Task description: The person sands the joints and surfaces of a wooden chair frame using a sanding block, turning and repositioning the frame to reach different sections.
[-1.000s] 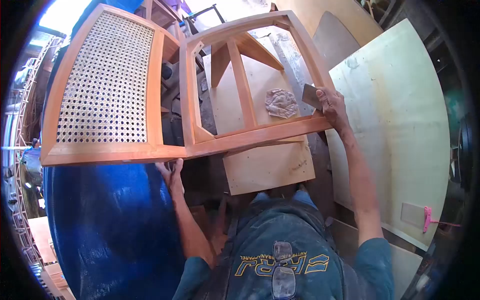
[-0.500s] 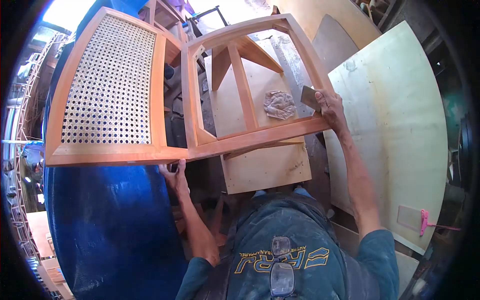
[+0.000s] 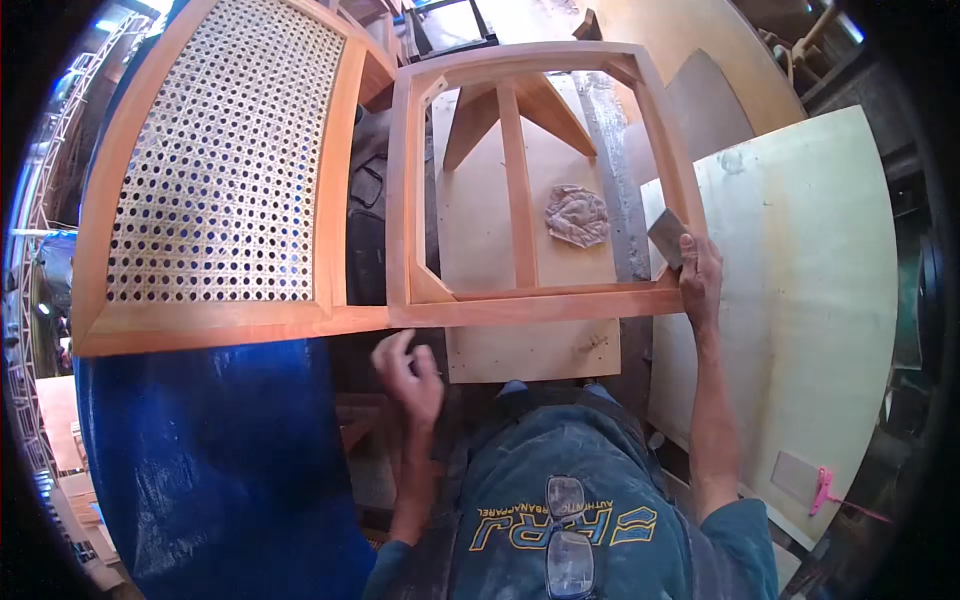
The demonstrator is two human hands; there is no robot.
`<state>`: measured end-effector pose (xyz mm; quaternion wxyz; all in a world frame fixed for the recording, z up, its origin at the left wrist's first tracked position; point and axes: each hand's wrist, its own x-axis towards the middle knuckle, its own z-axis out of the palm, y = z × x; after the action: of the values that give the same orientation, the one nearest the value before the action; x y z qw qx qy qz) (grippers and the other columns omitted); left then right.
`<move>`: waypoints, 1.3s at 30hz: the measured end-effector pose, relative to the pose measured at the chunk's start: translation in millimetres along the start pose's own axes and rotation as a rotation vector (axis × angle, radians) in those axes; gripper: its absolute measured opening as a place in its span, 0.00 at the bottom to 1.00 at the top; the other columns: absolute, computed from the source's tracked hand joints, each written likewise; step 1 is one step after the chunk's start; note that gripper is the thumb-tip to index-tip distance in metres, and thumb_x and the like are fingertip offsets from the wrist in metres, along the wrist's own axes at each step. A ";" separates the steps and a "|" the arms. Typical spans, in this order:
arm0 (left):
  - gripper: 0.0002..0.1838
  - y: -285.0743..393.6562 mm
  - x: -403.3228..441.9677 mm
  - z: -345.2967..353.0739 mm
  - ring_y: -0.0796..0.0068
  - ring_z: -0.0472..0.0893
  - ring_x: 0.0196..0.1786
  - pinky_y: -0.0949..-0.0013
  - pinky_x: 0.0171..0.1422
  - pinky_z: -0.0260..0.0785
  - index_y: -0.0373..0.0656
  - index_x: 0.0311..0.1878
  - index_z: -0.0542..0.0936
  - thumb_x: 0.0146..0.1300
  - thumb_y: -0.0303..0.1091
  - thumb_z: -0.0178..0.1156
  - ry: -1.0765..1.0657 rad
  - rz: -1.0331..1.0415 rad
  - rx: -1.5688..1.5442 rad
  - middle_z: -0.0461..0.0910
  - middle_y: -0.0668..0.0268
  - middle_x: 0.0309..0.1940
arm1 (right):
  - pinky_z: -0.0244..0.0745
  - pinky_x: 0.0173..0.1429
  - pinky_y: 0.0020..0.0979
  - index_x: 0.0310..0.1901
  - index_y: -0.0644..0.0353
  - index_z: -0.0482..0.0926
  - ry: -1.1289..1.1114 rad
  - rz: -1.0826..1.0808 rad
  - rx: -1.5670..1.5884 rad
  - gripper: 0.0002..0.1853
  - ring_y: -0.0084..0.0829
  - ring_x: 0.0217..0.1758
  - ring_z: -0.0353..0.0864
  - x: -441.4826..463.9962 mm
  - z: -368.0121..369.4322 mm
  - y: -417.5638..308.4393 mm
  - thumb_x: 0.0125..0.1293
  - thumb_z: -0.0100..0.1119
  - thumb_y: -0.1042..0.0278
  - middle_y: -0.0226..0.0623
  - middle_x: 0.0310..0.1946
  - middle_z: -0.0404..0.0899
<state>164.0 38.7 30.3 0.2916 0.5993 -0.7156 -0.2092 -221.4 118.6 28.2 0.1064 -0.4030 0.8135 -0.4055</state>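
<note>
Head view, looking down on a wooden chair frame (image 3: 545, 308) spread just ahead of the body: woven cane panel (image 3: 225, 160) on the left, open seat frame (image 3: 405, 200) on the right, meeting at an angle along the near edge. Held by the right hand (image 3: 702, 270) at the near right corner of the seat frame, with thumb laid on a grey rectangular pad (image 3: 665, 238) and fingers tucked toward the outer side; grip closed, pad pinned near the wood. Probably held so to steady the corner without putting the pad down. Just below the near rail, the left hand (image 3: 408, 385), fingers loosely curled, grip partly open and with nothing visible in hold; cannot tell about contact with the rail.

Beneath the cane panel, a blue cover (image 3: 220, 460), perhaps placed to protect the wood; cannot tell how much weight rests there. Through the seat opening, a crumpled rag (image 3: 577, 216) lying on a plywood panel (image 3: 530, 355), likely left within easy reach. Off to the right, a pale board (image 3: 780, 290) with a pink clip (image 3: 822, 490) near the bottom.

Hung on the dark shirt (image 3: 640, 475), eyeglasses (image 3: 570, 565), presumably for quick use. Upside-down yellow lettering behind: "AUTHENTIC" and "APPAREL" readable, larger outlined letters partly hidden.
</note>
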 end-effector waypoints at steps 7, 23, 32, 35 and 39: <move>0.18 44.4 151.6 58.8 0.50 0.67 0.56 0.55 0.59 0.59 0.42 0.51 0.73 0.55 0.32 0.58 -0.023 0.478 0.004 0.66 0.50 0.52 | 0.66 0.47 0.45 0.49 0.60 0.74 -0.028 -0.207 -0.130 0.14 0.52 0.45 0.74 -19.9 79.1 -45.2 0.66 0.42 0.65 0.51 0.43 0.75; 0.41 -10.6 295.1 130.3 0.42 0.70 0.55 0.55 0.58 0.62 0.29 0.61 0.58 0.57 0.58 0.49 -0.281 -0.189 0.026 0.67 0.36 0.53 | 0.66 0.48 0.34 0.49 0.70 0.72 -0.215 0.151 0.425 0.24 0.31 0.45 0.71 85.4 228.7 -63.5 0.70 0.34 0.55 0.40 0.43 0.75; 0.35 -4.6 290.2 127.8 0.40 0.69 0.55 0.54 0.58 0.62 0.27 0.59 0.59 0.61 0.51 0.47 -0.243 -0.169 0.051 0.67 0.34 0.51 | 0.63 0.51 0.30 0.51 0.69 0.70 -0.320 0.285 0.614 0.26 0.25 0.44 0.66 150.8 261.7 -53.1 0.70 0.37 0.50 0.37 0.44 0.72; 0.35 -6.3 285.6 130.0 0.40 0.69 0.54 0.54 0.58 0.62 0.27 0.59 0.58 0.61 0.51 0.47 -0.220 -0.158 0.087 0.68 0.34 0.50 | 0.64 0.53 0.29 0.58 0.67 0.66 -0.218 0.295 0.784 0.25 0.27 0.50 0.69 88.7 257.5 -49.3 0.71 0.35 0.54 0.40 0.52 0.71; 0.34 -0.7 285.4 126.1 0.40 0.70 0.53 0.53 0.58 0.62 0.28 0.60 0.59 0.62 0.51 0.47 -0.255 -0.238 0.085 0.70 0.34 0.48 | 0.65 0.48 0.30 0.62 0.67 0.61 -0.431 -0.357 0.028 0.22 0.29 0.40 0.70 169.7 271.3 -20.7 0.71 0.33 0.63 0.36 0.36 0.73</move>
<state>48.4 -247.4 -16.2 0.1461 0.6601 -0.6789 -0.2862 -184.7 -170.2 -106.1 0.2093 -0.6154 0.6825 -0.3342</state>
